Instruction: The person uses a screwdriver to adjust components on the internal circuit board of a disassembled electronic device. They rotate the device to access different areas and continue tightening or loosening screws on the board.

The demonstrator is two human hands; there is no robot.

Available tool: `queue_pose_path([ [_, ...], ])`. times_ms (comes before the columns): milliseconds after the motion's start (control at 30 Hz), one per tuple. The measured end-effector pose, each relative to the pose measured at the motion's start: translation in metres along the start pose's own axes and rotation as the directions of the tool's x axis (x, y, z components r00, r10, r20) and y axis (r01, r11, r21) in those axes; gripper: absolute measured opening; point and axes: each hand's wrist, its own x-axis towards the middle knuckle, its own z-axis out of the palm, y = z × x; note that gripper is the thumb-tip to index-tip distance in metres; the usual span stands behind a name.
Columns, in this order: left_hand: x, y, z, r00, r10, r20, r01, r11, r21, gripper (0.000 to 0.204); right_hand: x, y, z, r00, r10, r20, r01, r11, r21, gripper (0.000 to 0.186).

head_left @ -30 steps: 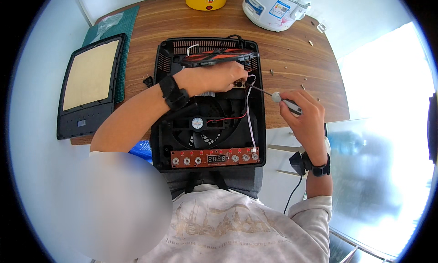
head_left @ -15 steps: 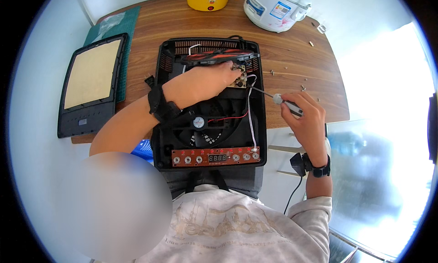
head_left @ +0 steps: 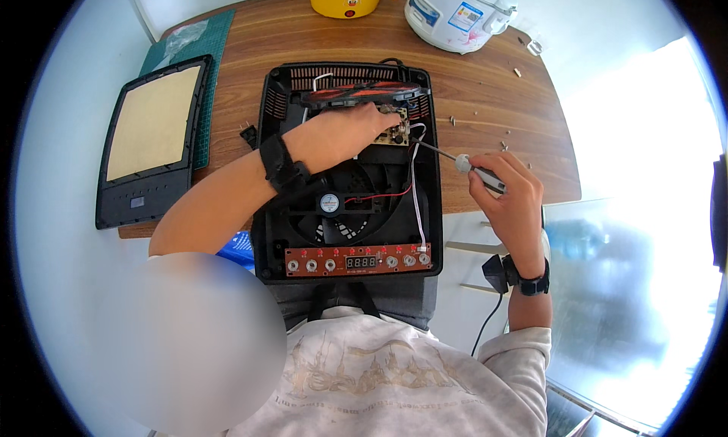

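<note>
The open black housing of an induction cooker (head_left: pixel 265 232) rests partly on the table and partly over my lap. Inside it, my left hand (head_left: pixel 345 131) is closed at a small circuit board (head_left: pixel 393 137), fingertips pressed against its parts; the exact grip is partly hidden. My right hand (head_left: pixel 516 187) holds a screwdriver (head_left: pixel 485 177) with a grey handle, its tip at the board's lower right corner. Behind my left hand, the coil (head_left: pixel 364 94) stands tilted up. A fan (head_left: pixel 330 203) and a red-brown control board (head_left: pixel 360 262) lie nearer me. White wires (head_left: pixel 416 194) run down the right side.
The cooker's black top panel (head_left: pixel 114 202) leans over a green cutting mat (head_left: pixel 220 50) at left. A yellow pot (head_left: pixel 346 1) and a white rice cooker (head_left: pixel 447 27) stand at the back. Several small screws (head_left: pixel 504 145) lie on the wooden table (head_left: pixel 516 103). A plug (head_left: pixel 248 136) sits beside the housing.
My left wrist and forearm have shifted slightly right, uncovering more of the plug. The left fingers stay at the circuit board, and the screwdriver has barely moved.
</note>
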Motion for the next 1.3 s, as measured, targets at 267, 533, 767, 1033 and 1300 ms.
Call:
queue_pose_path([
  [267,0.016,0.014,-0.018,0.973,-0.138,0.187,0.141,0.990,0.001,0.044,-0.001,0.002,0.002,1.000,-0.002,-0.009,0.002,1.000,0.003,0.014],
  [533,0.020,0.012,-0.011,0.970,-0.160,0.181,0.163,0.987,-0.003,0.040,-0.003,0.004,0.002,1.000,0.008,0.001,-0.008,1.000,-0.001,0.014],
  [767,0.020,0.011,-0.009,0.974,-0.153,0.167,0.156,0.988,-0.003,0.040,-0.003,0.003,0.001,1.000,0.015,0.022,-0.015,1.000,-0.010,0.014],
  [1033,0.017,0.008,0.006,0.980,-0.127,0.155,0.114,0.989,0.091,0.045,-0.003,0.002,0.001,1.000,0.003,0.027,-0.003,1.000,-0.014,0.014],
  [1300,0.027,0.002,0.004,0.917,-0.079,0.392,0.168,0.966,-0.199,0.059,-0.003,0.001,0.002,0.999,0.002,0.032,-0.001,1.000,-0.021,0.014],
])
